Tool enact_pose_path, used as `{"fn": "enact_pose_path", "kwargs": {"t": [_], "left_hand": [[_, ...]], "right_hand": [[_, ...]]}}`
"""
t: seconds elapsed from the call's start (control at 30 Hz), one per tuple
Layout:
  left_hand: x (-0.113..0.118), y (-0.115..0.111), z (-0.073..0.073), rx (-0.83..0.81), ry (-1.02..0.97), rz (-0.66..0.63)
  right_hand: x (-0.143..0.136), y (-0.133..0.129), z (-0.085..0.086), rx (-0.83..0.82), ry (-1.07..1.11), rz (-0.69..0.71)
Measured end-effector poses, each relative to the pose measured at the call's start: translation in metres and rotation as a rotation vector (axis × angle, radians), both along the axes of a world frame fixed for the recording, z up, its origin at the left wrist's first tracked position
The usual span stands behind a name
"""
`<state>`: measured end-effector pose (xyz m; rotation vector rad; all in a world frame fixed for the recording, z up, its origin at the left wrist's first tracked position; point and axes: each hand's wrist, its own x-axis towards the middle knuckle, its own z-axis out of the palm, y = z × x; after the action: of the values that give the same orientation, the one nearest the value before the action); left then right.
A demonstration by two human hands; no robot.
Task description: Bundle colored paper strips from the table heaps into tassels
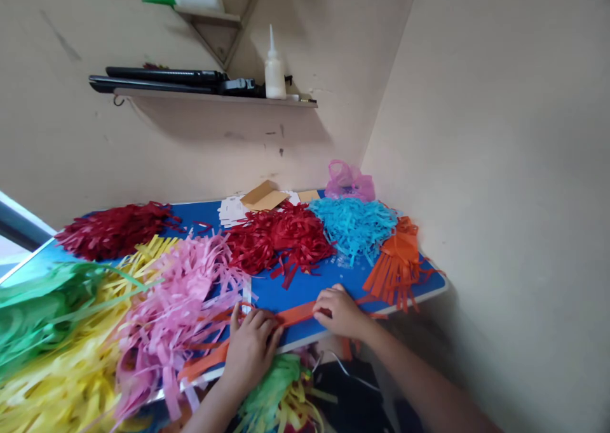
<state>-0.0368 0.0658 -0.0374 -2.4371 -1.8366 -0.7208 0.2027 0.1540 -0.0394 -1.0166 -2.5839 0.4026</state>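
Note:
A folded orange paper strip with fringed ends (296, 315) lies along the near edge of the blue table, running beneath both of my hands. My left hand (252, 343) rests over its left part, fingers bent down onto the paper with the thumb side raised; the fingertips are partly hidden. Toward the strip's right part, my right hand (344, 313) is closed, thumb and fingers curled on the paper's edge. Loose orange strands stick out on either side. Pink paper fringe (190, 287) lies just left of my left hand.
Paper fringe bundles cover the blue table (305, 287): green (47, 299), yellow (71, 382), red (286, 236), light blue (357, 226) and orange (398, 258). A pink plastic bag (350, 180) sits behind. Above, a wall shelf (214, 96) holds a glue bottle (275, 74).

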Motion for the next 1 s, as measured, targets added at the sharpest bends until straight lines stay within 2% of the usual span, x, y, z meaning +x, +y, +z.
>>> {"fn": "enact_pose_path", "kwargs": {"t": [0.13, 0.27, 0.63, 0.8, 0.87, 1.0], "left_hand": [[0.0, 0.009, 0.004, -0.075, 0.133, 0.085], [0.004, 0.018, 0.008, -0.084, 0.202, 0.141], [0.005, 0.032, 0.017, -0.136, 0.284, 0.091], [0.008, 0.031, 0.02, -0.098, 0.29, 0.114], [0.009, 0.03, 0.021, -0.062, 0.285, 0.11], [0.01, 0.025, 0.017, -0.024, 0.301, 0.002]], "right_hand": [[-0.005, 0.005, -0.001, -0.023, -0.034, -0.085], [-0.015, 0.008, 0.002, -0.041, -0.095, -0.173], [-0.023, 0.008, 0.012, -0.072, -0.216, -0.205], [-0.025, 0.0, 0.024, -0.004, -0.208, -0.219], [-0.026, -0.007, 0.028, 0.079, -0.193, -0.162], [-0.026, -0.017, 0.024, 0.235, -0.209, 0.086]]}}
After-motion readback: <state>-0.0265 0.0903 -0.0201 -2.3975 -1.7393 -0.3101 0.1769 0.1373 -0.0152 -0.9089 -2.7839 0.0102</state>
